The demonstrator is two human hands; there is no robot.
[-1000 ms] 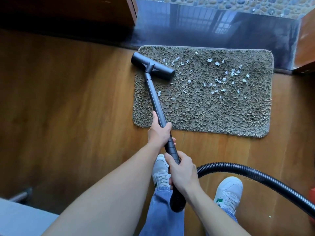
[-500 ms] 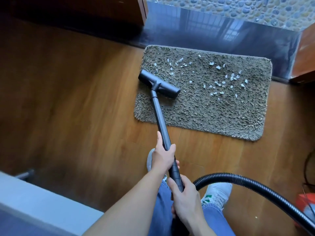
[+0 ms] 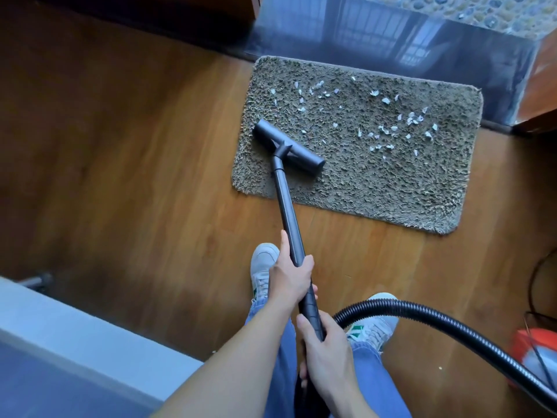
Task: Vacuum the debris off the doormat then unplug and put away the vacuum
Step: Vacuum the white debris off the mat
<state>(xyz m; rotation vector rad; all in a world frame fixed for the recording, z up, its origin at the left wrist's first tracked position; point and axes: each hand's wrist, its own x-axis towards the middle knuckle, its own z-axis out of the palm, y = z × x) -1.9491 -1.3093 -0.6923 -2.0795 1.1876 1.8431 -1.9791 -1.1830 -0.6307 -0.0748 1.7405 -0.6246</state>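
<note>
A shaggy grey-brown doormat (image 3: 376, 173) lies on the wooden floor below a dark threshold. Small white bits of debris (image 3: 388, 128) are scattered over its far half. The black vacuum head (image 3: 287, 149) rests on the mat's near-left part. Its black wand (image 3: 286, 212) runs back to me. My left hand (image 3: 291, 277) grips the wand midway. My right hand (image 3: 327, 352) grips the ribbed handle end lower down. A black ribbed hose (image 3: 437, 319) curves off to the right.
An orange vacuum body (image 3: 533, 354) sits at the right edge with a dark cord (image 3: 539, 285) beside it. A pale grey furniture surface (image 3: 60, 342) fills the lower left. My two white shoes (image 3: 263, 267) stand just behind the mat. A dark glossy threshold (image 3: 391, 46) borders the mat's far side.
The vacuum head has been pulled back from the mat's far-left corner toward its near-left edge, uncovering bits of debris at the far left. Both hands kept their grip.
</note>
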